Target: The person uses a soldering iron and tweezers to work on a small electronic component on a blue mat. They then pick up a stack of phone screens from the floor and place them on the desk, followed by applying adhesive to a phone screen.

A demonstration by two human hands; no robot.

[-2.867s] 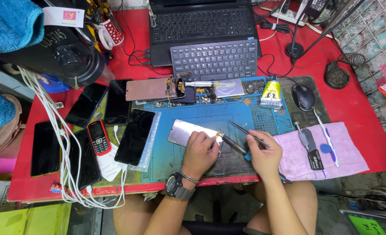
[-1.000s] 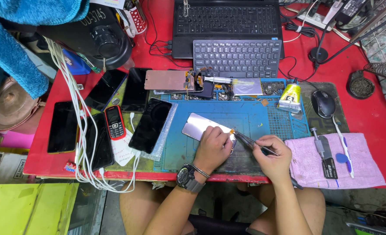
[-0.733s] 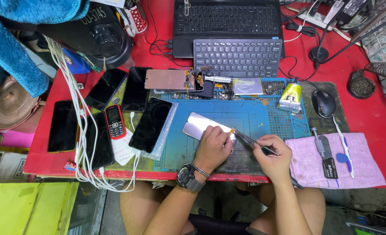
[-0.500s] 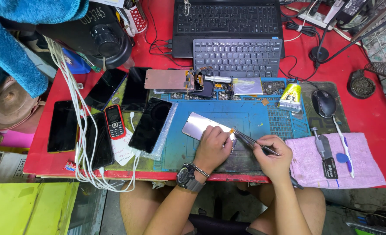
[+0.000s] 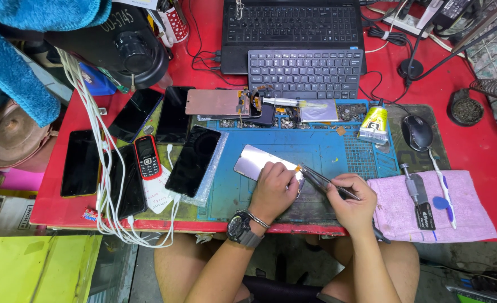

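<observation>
A silvery phone screen panel (image 5: 255, 159) lies on the blue work mat (image 5: 315, 146). My left hand (image 5: 273, 191) presses down on the panel's near right corner and hides it. My right hand (image 5: 352, 205) grips dark tweezers (image 5: 322, 181); their tips point left to a small orange flex strip (image 5: 297, 168) at the panel's edge, just beside my left fingers. A black watch sits on my left wrist.
Several dark phones (image 5: 192, 160) and a small red-and-black keypad phone (image 5: 146, 158) lie left of the mat beside white cables (image 5: 100, 168). A keyboard (image 5: 304, 73) and laptop stand behind. A glue tube (image 5: 374, 124), mouse (image 5: 416, 132) and a pink cloth (image 5: 428, 205) with tools lie to the right.
Since 2.9 s ago the view has shifted slightly; both hands stay at the panel's corner. Over the last second nothing has visibly moved.
</observation>
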